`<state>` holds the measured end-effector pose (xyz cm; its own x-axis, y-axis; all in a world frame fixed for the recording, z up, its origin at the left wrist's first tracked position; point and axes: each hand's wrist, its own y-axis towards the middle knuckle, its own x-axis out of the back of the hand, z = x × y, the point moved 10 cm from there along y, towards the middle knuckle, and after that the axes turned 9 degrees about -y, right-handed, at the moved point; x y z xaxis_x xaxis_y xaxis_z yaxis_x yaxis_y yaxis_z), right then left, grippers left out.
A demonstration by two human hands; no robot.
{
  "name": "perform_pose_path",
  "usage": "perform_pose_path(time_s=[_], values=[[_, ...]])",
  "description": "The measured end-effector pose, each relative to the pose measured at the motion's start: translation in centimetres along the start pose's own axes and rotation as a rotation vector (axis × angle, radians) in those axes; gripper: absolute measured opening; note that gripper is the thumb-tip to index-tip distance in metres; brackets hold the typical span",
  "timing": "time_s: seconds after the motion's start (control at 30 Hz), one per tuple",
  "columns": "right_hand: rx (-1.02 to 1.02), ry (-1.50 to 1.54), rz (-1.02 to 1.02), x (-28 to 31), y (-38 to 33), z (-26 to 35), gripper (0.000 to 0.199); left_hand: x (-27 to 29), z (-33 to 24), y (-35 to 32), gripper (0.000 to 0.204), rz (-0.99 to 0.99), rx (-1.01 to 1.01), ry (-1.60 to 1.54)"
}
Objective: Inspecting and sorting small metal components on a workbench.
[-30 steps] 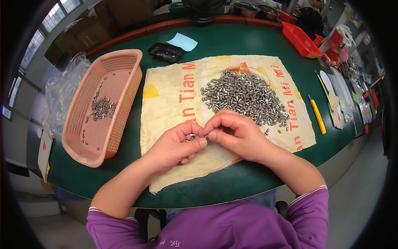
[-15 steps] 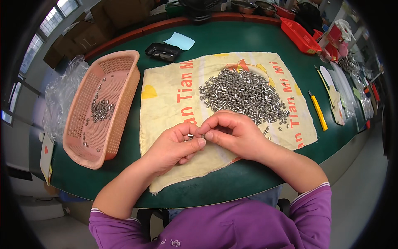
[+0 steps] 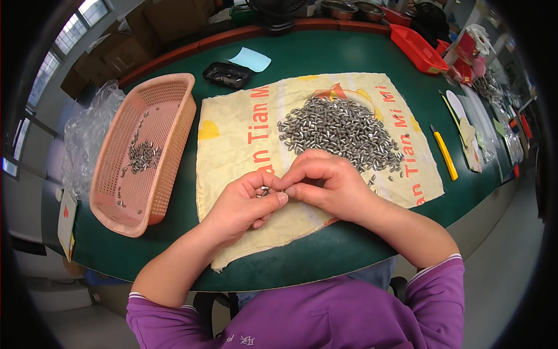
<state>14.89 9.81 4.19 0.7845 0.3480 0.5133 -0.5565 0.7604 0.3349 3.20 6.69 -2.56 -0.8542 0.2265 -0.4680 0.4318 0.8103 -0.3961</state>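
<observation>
My left hand (image 3: pixel 241 203) is closed, with small shiny metal pieces (image 3: pixel 265 191) showing between its thumb and curled fingers. Against it, my right hand (image 3: pixel 328 183) pinches with thumb and forefinger, the fingertips of both hands meeting. Whatever sits right at the right fingertips is mostly hidden and too small to name. Both hands are over a cream printed cloth (image 3: pixel 226 160). Just beyond the right hand lies a wide heap of small silver metal pieces (image 3: pixel 334 125), with a few stray ones beside it.
Left of the cloth stands a pink plastic basket (image 3: pixel 168 160) holding some of the same pieces, beside a clear plastic bag (image 3: pixel 87 136). Farther back are a black tray (image 3: pixel 226 74) and a blue sheet (image 3: pixel 250 59). Rightward lie a yellow cutter knife (image 3: pixel 445 156) and a red basket (image 3: pixel 418 49).
Both hands stay nearly in place, fingertips still together. The right fingers have shifted very slightly; the rest of the scene looks the same.
</observation>
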Motion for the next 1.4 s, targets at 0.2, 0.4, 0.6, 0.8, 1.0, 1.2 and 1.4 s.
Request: perform_pose_path(time_s=[0.2, 0.4, 0.6, 0.8, 1.0, 1.2, 1.4], values=[[-0.164, -0.423, -0.256, 8.8, 0.8, -0.4, 0.033, 0.5, 0.0, -0.1, 0.013, -0.029, 0.007, -0.036], [-0.699, -1.115, -0.416, 22.9, -8.5, -5.4, 0.042, 0.2, -0.1, 0.0, 0.012, 0.001, 0.010, -0.044], [-0.927, -1.105, -0.404, 26.2, -15.1, -11.2, 0.038, 0.0, -0.2, 0.2, 0.007, -0.016, 0.013, 0.000], [-0.676, -0.943, -0.570, 25.1, -12.5, -8.2, 0.027, 0.0, -0.1, 0.3, 0.008, -0.043, 0.022, 0.008], [-0.149, -0.280, -0.062, 8.1, -0.7, 1.7, 0.026, 0.9, -0.1, -0.2, 0.008, -0.056, 0.026, -0.015], [-0.138, -0.181, 0.098, 2.0, -0.6, 1.2, 0.031, 0.3, 0.1, 0.2, 0.013, -0.028, 0.035, -0.057], [-0.235, -0.062, 0.165, 0.7, -1.4, 0.5, 0.030, 0.6, 0.1, 0.1, 0.013, -0.055, 0.048, -0.049]])
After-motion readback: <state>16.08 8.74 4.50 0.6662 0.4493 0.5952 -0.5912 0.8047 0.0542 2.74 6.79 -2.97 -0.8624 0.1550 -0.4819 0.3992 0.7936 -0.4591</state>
